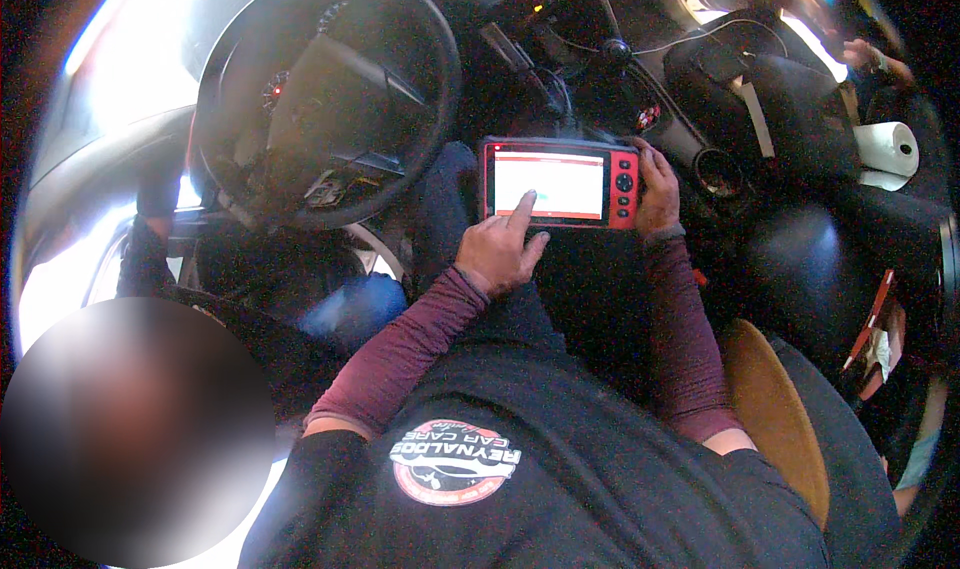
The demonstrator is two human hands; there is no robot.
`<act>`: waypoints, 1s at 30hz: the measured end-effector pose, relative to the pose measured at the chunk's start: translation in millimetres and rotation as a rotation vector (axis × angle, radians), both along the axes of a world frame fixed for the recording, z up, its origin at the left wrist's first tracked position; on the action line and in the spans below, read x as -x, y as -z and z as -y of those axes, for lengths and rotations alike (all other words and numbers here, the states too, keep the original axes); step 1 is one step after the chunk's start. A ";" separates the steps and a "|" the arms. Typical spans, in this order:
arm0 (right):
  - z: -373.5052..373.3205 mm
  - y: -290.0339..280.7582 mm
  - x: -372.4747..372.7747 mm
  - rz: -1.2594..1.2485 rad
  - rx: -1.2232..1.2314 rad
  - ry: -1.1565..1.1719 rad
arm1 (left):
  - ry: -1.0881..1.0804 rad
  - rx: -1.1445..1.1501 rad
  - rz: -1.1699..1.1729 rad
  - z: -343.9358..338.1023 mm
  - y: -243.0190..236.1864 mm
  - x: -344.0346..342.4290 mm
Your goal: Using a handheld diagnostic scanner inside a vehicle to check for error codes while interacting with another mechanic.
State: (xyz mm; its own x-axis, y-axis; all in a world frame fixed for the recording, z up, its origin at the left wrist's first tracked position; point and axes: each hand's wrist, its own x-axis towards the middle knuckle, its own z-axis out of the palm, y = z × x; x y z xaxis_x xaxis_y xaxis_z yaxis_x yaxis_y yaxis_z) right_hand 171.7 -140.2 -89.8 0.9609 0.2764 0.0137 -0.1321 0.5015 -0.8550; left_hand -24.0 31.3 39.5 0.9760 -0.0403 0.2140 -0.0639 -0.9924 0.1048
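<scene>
A red and black diagnostic scan tool [630, 161] with a lit, mostly white screen sits above my lap, near the middle of the view. My right hand [657, 194] grips its right end, thumb beside the column of dark buttons. My left hand [500, 252] holds nothing. Its index finger is stretched onto the lower part of the screen, the thumb stands apart, and the other fingers are curled under. Whether the fingertip presses the glass or hovers just over it, I cannot tell. Maroon sleeves cover both my forearms.
A dark steering wheel [447, 99] stands at the upper left. The centre console with a cup holder [716, 171] lies to the right; a white paper roll [888, 154] is beyond it. A blurred person is at the left, and another person's hand [862, 53] shows at the upper right.
</scene>
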 end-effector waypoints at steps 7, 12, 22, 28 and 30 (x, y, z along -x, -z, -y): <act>2.8 -13.7 5.9 0.010 0.025 -0.020 | 0.027 -0.006 0.029 2.4 -3.4 -2.1; 1.9 -11.3 4.1 -0.022 -0.010 -0.011 | 0.042 -0.005 0.051 2.5 2.2 -5.2; 2.3 -15.9 8.0 -0.041 -0.086 -0.025 | 0.004 -0.008 -0.029 5.2 1.0 -6.6; 1.5 -15.0 7.5 -0.073 -0.102 -0.032 | 0.001 -0.006 -0.037 6.0 0.1 -6.8; -0.8 -5.8 2.2 -0.032 -0.057 -0.008 | 0.002 -0.004 -0.033 6.6 0.5 -6.8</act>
State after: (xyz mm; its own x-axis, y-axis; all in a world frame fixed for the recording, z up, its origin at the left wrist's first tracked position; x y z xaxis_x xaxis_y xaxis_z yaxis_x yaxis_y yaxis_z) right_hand 169.6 -139.4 -84.0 0.9590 0.2834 -0.0010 -0.1629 0.5483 -0.8203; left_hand -17.2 24.8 39.0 0.9825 -0.0431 0.1811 -0.0625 -0.9927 0.1033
